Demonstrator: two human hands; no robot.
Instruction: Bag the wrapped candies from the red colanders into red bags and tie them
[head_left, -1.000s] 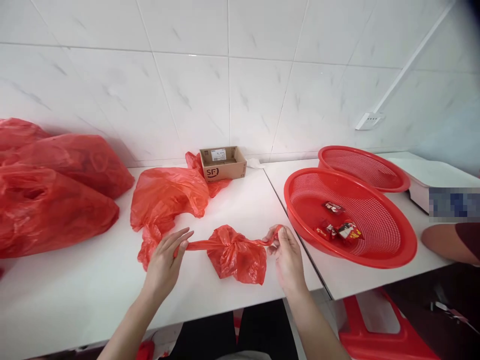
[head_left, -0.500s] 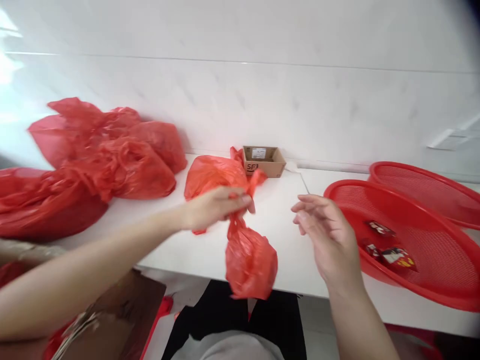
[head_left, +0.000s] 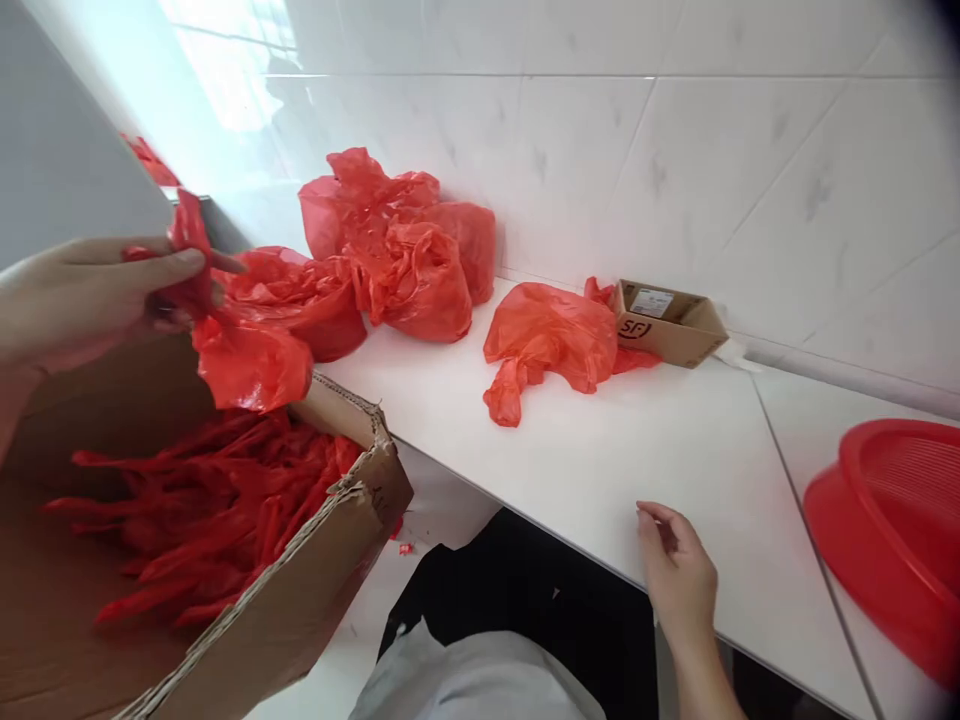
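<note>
My left hand (head_left: 142,285) is closed on the twisted neck of a small red plastic bag (head_left: 255,365). The bag hangs over a large open cardboard box (head_left: 315,570), whose inside holds a heap of red plastic bags (head_left: 217,510) with long knotted tails. Near the front edge of the white table (head_left: 600,450), my right hand (head_left: 679,575) is loosely curled, fingers slightly apart, with nothing seen in it. An orange-red bag (head_left: 555,335) lies on the tabletop between my hands.
Bulky red bags (head_left: 420,260) are piled on the table against the tiled wall. A small cardboard box (head_left: 667,322) marked SF stands by the wall. At the right edge sits a red plastic basket (head_left: 885,510). The big box's torn rim is beside the table's front edge.
The view has swung left. My left hand has carried the red bag from above the table to over the cardboard box. My right hand has lowered toward the table's edge, away from the baskets.
</note>
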